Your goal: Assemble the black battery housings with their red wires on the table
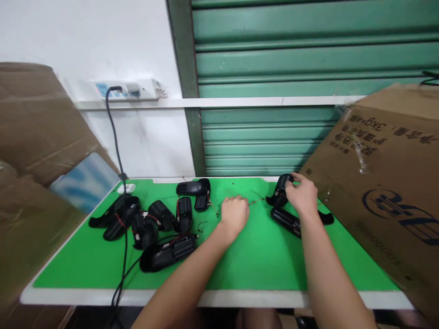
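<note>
My left hand (235,212) is closed in a loose fist over the middle of the green mat, fingertips hidden. A thin reddish wire (256,201) runs from its right edge to a black plastic housing (281,188). That housing stands tilted at the right, gripped by my right hand (303,194) between thumb and fingers. Just below it lies another black elongated casing (286,221), partly covered by my right forearm. Left of my left hand are a black handle-shaped casing (192,187) and a short loose dark wire (203,225).
Several black casings (146,230) with red wires cluster on the mat's left. A black cable (116,137) hangs from a power strip (128,89) across the table. Cardboard boxes flank both sides, the right box (384,183) close to my right arm. A green shutter (274,59) stands behind.
</note>
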The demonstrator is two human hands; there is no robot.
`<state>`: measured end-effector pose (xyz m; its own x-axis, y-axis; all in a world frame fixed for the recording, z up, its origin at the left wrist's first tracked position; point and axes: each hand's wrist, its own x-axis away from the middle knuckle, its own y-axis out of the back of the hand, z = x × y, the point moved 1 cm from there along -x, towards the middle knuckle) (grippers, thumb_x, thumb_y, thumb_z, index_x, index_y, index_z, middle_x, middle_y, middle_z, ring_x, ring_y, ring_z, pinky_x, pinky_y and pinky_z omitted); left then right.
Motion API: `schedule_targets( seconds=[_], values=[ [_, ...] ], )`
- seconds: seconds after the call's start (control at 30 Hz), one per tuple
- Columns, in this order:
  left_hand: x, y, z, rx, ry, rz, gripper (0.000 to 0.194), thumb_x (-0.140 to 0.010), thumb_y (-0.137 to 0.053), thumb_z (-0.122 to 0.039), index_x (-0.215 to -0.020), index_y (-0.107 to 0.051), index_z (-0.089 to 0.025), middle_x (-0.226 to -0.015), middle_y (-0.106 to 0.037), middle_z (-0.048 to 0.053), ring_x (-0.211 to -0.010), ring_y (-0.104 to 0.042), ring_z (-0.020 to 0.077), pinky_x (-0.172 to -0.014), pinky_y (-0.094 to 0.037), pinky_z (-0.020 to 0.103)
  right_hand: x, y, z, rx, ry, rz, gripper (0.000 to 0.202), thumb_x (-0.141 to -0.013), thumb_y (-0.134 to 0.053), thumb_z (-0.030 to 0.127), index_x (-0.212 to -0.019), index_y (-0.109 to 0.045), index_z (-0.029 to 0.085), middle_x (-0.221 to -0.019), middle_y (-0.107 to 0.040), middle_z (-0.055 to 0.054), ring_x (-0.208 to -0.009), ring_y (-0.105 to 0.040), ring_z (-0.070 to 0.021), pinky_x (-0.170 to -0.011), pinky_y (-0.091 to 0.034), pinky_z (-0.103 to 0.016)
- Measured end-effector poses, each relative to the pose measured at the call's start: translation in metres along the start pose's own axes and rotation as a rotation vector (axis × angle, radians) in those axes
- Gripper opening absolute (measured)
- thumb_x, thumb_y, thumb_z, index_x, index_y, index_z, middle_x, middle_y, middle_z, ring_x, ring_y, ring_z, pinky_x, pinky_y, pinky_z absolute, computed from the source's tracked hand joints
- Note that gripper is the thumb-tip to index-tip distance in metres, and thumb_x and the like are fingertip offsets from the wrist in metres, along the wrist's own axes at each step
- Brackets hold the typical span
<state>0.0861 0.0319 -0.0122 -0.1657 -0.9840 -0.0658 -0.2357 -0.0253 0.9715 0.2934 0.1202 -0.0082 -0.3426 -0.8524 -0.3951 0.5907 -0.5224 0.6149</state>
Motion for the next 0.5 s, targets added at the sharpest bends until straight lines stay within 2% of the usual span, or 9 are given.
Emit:
schedule_targets(
  seconds=[0.1, 0.17, 0.27, 0.33, 0.4, 0.43, 0.5],
  values=[
    [0.022, 0.007, 0.013, -0.030, 0.072, -0.011, 0.029, -0.093, -0.049, -0.016, -0.114, -0.068, -0.011, -0.104, -0.075, 0.018, -0.099, -0.073, 0.0316, -0.086, -0.052, 0.043, 0.002, -0.014, -0.001, 0.015, 0.081, 0.099, 0.044, -0.075, -0.056, 0.026, -0.113, -0.076, 0.014, -0.105, -0.078, -0.018, -0.098, -0.073, -0.0332, -0.097, -0.055, -0.048],
    [0.032, 0.009, 0.018, -0.040, 0.098, -0.013, 0.031, -0.091, -0.050, -0.016, -0.116, -0.067, -0.009, -0.104, -0.075, 0.019, -0.100, -0.072, 0.0338, -0.085, -0.051, 0.044, 0.005, -0.020, 0.001, 0.014, 0.118, 0.145, 0.039, -0.074, -0.057, 0.025, -0.106, -0.077, 0.016, -0.098, -0.078, -0.017, -0.093, -0.073, -0.0329, -0.094, -0.056, -0.048],
    [0.038, 0.008, 0.021, -0.035, 0.103, -0.019, 0.033, -0.090, -0.051, -0.018, -0.118, -0.065, -0.009, -0.105, -0.075, 0.019, -0.103, -0.071, 0.0345, -0.088, -0.049, 0.045, 0.013, -0.018, 0.011, 0.035, 0.186, 0.142, 0.037, -0.076, -0.057, 0.027, -0.104, -0.076, 0.013, -0.101, -0.075, -0.020, -0.097, -0.071, -0.0350, -0.096, -0.054, -0.051],
    [0.039, 0.006, 0.022, -0.021, 0.101, -0.025, 0.034, -0.091, -0.051, -0.020, -0.120, -0.065, -0.009, -0.106, -0.075, 0.018, -0.104, -0.070, 0.0336, -0.091, -0.048, 0.045, 0.021, -0.012, 0.026, 0.046, 0.316, 0.061, 0.039, -0.081, -0.054, 0.031, -0.110, -0.074, 0.012, -0.108, -0.072, -0.021, -0.106, -0.067, -0.0366, -0.101, -0.050, -0.053],
    [0.040, 0.004, 0.021, -0.008, 0.100, -0.034, 0.034, -0.092, -0.050, -0.021, -0.120, -0.064, -0.010, -0.108, -0.074, 0.018, -0.105, -0.069, 0.0330, -0.093, -0.047, 0.045, 0.030, -0.007, 0.047, -0.008, 0.453, -0.009, 0.038, -0.088, -0.051, 0.034, -0.113, -0.072, 0.014, -0.105, -0.072, -0.017, -0.102, -0.066, -0.0336, -0.098, -0.050, -0.050],
    [0.040, 0.003, 0.020, -0.004, 0.097, -0.038, 0.034, -0.092, -0.049, -0.021, -0.120, -0.064, -0.010, -0.110, -0.073, 0.019, -0.106, -0.069, 0.0328, -0.094, -0.047, 0.045, 0.035, -0.008, 0.060, -0.066, 0.501, -0.003, 0.036, -0.091, -0.049, 0.034, -0.112, -0.071, 0.015, -0.100, -0.071, -0.015, -0.095, -0.066, -0.0307, -0.093, -0.052, -0.047],
    [0.040, 0.001, 0.019, 0.014, 0.088, -0.050, 0.034, -0.093, -0.049, -0.022, -0.120, -0.064, -0.009, -0.113, -0.072, 0.019, -0.108, -0.068, 0.0331, -0.095, -0.046, 0.046, 0.045, -0.017, 0.088, -0.208, 0.572, 0.126, 0.034, -0.093, -0.047, 0.030, -0.116, -0.069, 0.017, -0.093, -0.070, -0.010, -0.083, -0.066, -0.0253, -0.084, -0.054, -0.041]
  ],
)
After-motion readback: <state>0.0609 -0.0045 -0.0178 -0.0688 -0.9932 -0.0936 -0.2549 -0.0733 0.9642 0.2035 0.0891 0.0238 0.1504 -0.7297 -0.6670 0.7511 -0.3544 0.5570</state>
